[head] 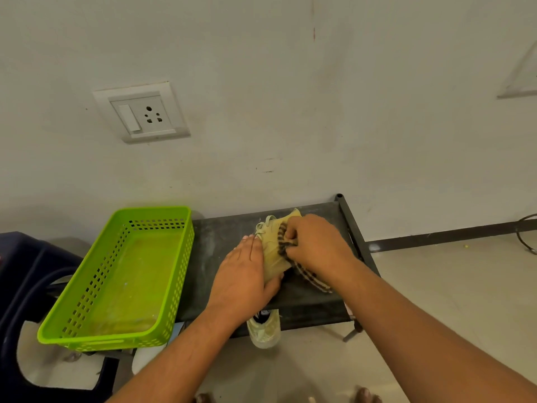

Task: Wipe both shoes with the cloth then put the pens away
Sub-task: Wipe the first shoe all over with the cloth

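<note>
A pale yellow shoe (273,245) lies on the dark low table (223,237). My left hand (244,271) holds it along its left side, thumb under the near end. My right hand (316,245) grips a striped brown-and-cream cloth (312,279) and presses it on the shoe's right side. The second pale yellow shoe (265,330) stands on the floor just under the table's near edge, partly hidden by my left wrist. No pens are in view.
A green perforated basket (122,277) with nothing in it sits at the table's left end, overhanging it. A dark blue plastic stool (26,274) stands to the left. The wall with a socket (142,113) is right behind the table. My bare toes (366,395) show at the bottom.
</note>
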